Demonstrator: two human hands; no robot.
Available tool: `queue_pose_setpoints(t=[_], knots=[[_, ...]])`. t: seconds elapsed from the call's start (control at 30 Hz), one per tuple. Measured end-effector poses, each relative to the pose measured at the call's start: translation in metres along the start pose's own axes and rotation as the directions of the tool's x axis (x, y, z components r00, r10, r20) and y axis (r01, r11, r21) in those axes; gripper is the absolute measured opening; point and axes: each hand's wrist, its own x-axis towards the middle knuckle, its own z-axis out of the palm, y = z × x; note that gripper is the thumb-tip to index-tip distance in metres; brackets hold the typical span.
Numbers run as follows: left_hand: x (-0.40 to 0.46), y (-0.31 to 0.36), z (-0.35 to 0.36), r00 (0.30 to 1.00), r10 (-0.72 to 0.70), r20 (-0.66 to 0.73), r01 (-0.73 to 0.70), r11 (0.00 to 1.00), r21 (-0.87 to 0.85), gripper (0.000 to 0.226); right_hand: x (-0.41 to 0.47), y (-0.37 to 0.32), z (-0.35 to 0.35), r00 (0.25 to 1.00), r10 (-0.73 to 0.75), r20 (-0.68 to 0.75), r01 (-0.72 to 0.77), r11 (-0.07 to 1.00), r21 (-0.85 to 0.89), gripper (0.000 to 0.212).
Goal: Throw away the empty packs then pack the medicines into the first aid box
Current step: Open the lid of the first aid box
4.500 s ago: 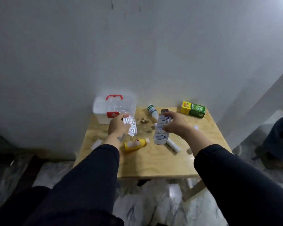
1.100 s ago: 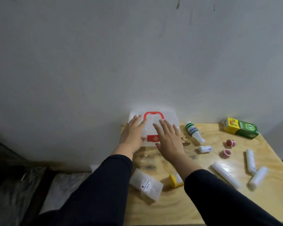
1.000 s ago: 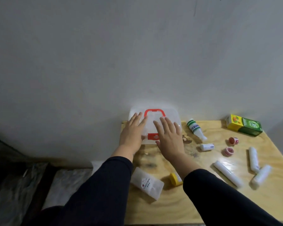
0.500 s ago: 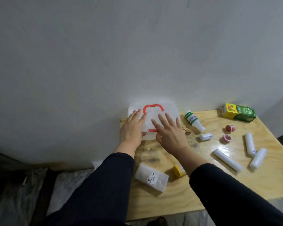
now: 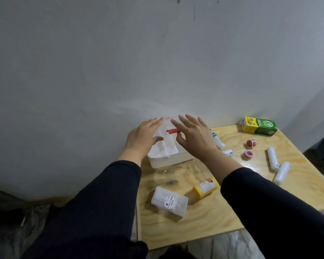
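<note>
While your left hand (image 5: 141, 138) and right hand (image 5: 194, 136) rest spread and empty on the box (image 5: 168, 150), every medicine lies right of it, nearer your right.

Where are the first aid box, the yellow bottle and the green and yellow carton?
first aid box (image 5: 171, 159): head camera view, on its white front wall.
yellow bottle (image 5: 206, 188): head camera view, on the middle of its side, lying on the table.
green and yellow carton (image 5: 259, 126): head camera view, on its green face.
</note>
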Motion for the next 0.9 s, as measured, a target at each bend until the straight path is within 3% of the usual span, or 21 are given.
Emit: queue_pose_setpoints(t=[0.2,0.27,0.33,0.47,0.67,0.9], knots=[[0.027,0.006,-0.014,0.994,-0.03,-0.108,0.03,1.0,-0.005,0.052,-0.007,0.01,-0.007,0.991,0.064,-0.119,-0.078,0.99,-0.119,0.032],[0.036,0.006,-0.012,0.988,-0.044,-0.148,0.048,0.999,0.025,0.051,-0.015,0.012,0.004,0.994,0.09,-0.058,-0.096,0.989,-0.108,0.026],[0.046,0.004,-0.009,0.983,-0.067,-0.168,0.077,0.996,0.053,0.051,-0.02,0.016,0.018,0.978,0.174,0.114,-0.167,0.984,-0.069,0.032],[0.062,0.001,-0.007,0.981,-0.122,-0.153,0.143,0.981,0.134,0.056,-0.025,0.025,0.043,0.803,0.39,0.45,-0.439,0.899,0.005,0.067],[0.068,0.01,-0.008,0.966,-0.161,-0.205,0.198,0.965,0.175,0.066,-0.036,0.017,0.043,0.763,0.457,0.457,-0.544,0.836,0.072,0.077],[0.068,0.022,-0.014,0.972,-0.179,-0.153,0.201,0.97,0.141,0.063,-0.044,0.019,0.038,0.732,0.46,0.503,-0.582,0.806,0.11,0.081]])
